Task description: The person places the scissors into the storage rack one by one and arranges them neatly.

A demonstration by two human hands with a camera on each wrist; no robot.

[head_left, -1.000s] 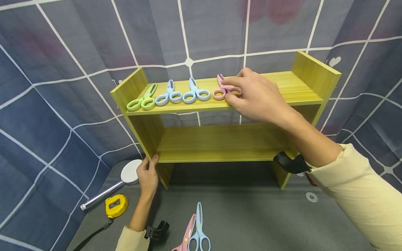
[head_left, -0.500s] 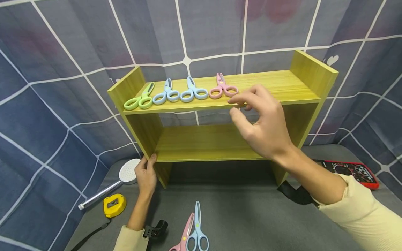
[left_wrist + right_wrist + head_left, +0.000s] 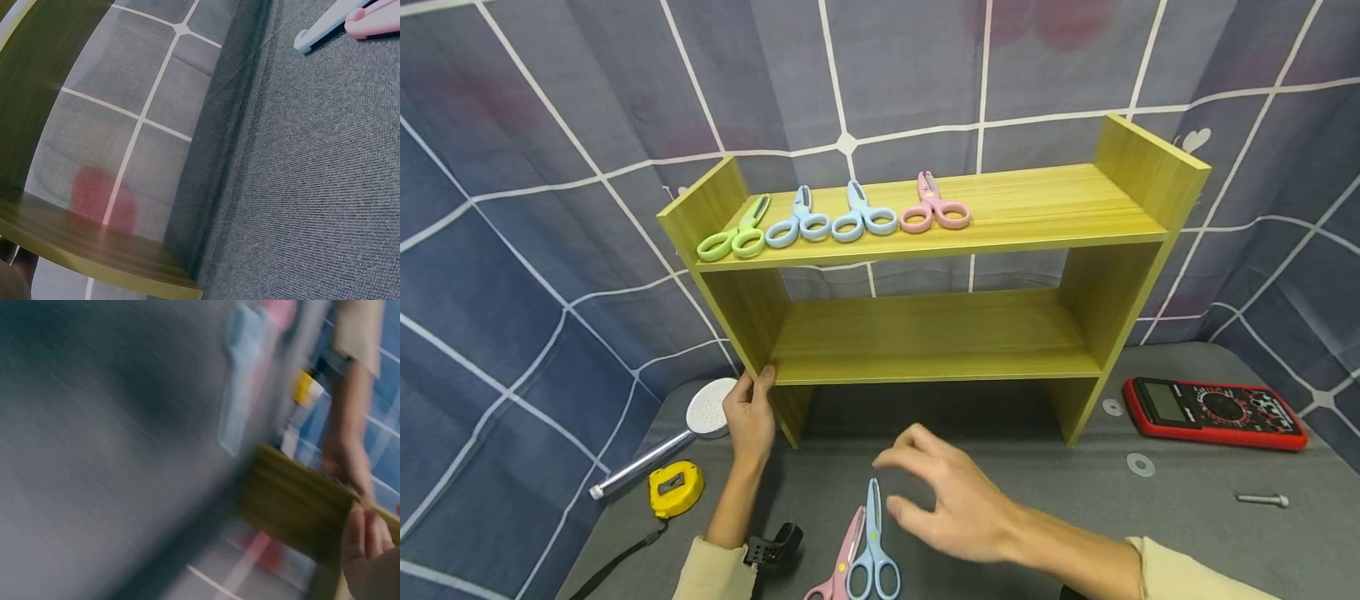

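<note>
The right hand (image 3: 958, 504) hovers low over the grey mat, fingers spread and loosely bent, holding nothing. The blue scissors (image 3: 873, 546) lie just to its left, right under the fingertips, with the pink scissors (image 3: 842, 562) touching them on the far side. The left hand (image 3: 751, 414) grips the front left leg of the yellow shelf (image 3: 925, 333), fingers wrapped around the edge. Up on the top board sit four more scissors in a row (image 3: 831, 221). A shower head (image 3: 703, 412) and yellow tape measure (image 3: 676, 487) lie left, a red multimeter (image 3: 1213, 412) right.
</note>
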